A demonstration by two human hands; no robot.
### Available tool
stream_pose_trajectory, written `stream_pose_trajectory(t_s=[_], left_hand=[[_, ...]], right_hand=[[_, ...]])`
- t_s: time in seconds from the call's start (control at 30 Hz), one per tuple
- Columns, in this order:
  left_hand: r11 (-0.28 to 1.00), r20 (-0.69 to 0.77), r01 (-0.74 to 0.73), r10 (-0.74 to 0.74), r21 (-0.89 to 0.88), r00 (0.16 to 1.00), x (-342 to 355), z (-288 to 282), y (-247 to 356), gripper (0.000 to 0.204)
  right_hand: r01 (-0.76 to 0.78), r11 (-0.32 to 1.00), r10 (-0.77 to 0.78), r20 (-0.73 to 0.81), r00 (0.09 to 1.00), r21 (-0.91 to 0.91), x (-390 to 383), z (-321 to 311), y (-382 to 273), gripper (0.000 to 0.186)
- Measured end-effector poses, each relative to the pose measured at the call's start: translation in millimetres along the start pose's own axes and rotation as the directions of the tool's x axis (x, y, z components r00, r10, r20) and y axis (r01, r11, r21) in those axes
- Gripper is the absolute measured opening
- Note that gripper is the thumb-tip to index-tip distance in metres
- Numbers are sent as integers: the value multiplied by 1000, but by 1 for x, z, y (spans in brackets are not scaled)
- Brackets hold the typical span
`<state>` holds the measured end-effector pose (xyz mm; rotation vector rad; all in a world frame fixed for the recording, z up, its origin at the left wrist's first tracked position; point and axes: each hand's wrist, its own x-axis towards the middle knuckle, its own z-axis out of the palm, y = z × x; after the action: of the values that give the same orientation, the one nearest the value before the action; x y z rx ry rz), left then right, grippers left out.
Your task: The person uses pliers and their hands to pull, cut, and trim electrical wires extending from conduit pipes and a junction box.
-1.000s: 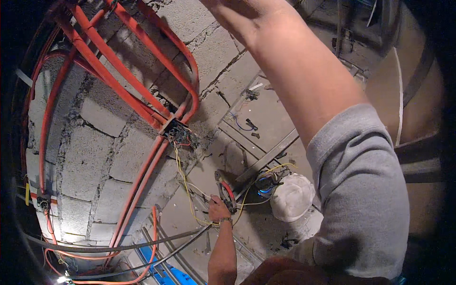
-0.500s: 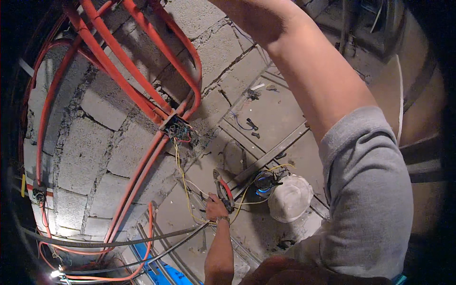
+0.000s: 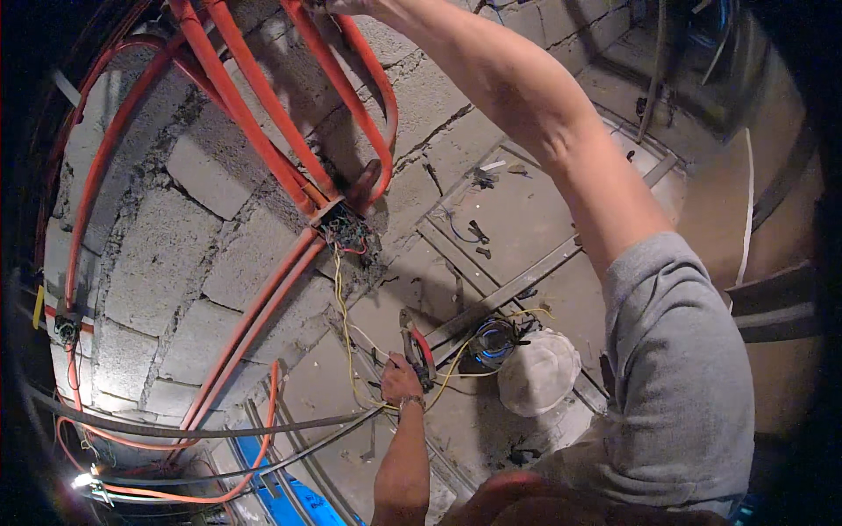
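My left hand (image 3: 402,383), with a band at its wrist, is low in the middle, closed around pliers (image 3: 423,349) with red and black handles; their jaws point up and away. A thin white wire (image 3: 364,337) runs to the fingers. Yellow wires (image 3: 342,298) hang from the open junction box (image 3: 338,221) in the block wall and loop past this hand. My right arm stretches up to the top edge, where part of my right hand (image 3: 351,6) shows beside the orange conduits (image 3: 329,66). Its fingers are cut off or too dark to make out.
A white rounded thing (image 3: 537,373), perhaps a cap, sits beside a dark wire coil (image 3: 494,340). Metal profiles (image 3: 500,294) cross the floor among scraps. A second wall box (image 3: 67,330), a bright lamp (image 3: 83,480) and a blue sheet (image 3: 294,500) lie leftward.
The view has shifted slightly. My right arm reaches further left, and part of the right hand has come into view at the top edge. My left hand still holds the pliers.
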<state>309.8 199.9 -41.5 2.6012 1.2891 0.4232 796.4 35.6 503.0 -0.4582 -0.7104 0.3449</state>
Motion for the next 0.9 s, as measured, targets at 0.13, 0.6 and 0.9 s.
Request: stream_pose_trajectory(t_s=[0.13,0.6,0.9], left_hand=[[1000,-7,21,-21,-22,1000,-1,-6,1,58],[999,-38,27,-26,30,999,3,6,-7,54],[999,-24,-4,3,-39,1000,3,-4,2,53]], right_hand=[[70,972,-75,-15,997,-227,-4,11,0,21],[136,379,-310,13,951,-915,-3,4,-13,7],[11,693,-139,-118,983,-721,-8,14,-13,17]])
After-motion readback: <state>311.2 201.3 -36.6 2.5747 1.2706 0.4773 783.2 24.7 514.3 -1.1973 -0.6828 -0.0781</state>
